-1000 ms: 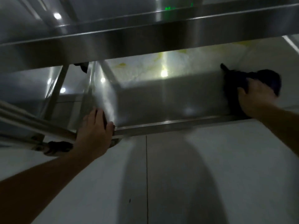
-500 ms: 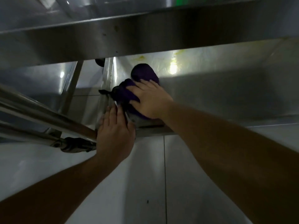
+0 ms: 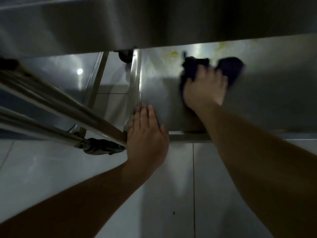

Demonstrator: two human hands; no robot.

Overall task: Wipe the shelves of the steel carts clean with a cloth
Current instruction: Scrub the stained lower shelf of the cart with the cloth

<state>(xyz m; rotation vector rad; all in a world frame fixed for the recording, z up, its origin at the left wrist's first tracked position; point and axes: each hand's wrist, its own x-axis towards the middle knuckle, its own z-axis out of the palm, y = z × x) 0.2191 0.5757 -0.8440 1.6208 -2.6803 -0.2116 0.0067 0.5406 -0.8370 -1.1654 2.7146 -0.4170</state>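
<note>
A dark purple cloth point(image 3: 229, 67) lies on the lower steel shelf point(image 3: 267, 100) of the cart, under the upper shelf point(image 3: 154, 23). My right hand point(image 3: 205, 86) presses flat on the cloth in the middle of the shelf, its fingers spread and blurred by motion. My left hand point(image 3: 147, 133) rests flat on the shelf's front left corner, fingers straight and together. Yellowish smears point(image 3: 173, 54) show on the shelf's far part behind the cloth.
Steel handle bars point(image 3: 56, 110) of a second cart run in from the left and end at a dark caster point(image 3: 101, 148) next to my left hand. A steel leg point(image 3: 135, 79) stands at the shelf's left edge. White floor tiles point(image 3: 171, 186) lie below.
My right hand swept the cloth from the shelf's right side to its left corner, then back toward the middle. My left hand stayed on the front left corner.
</note>
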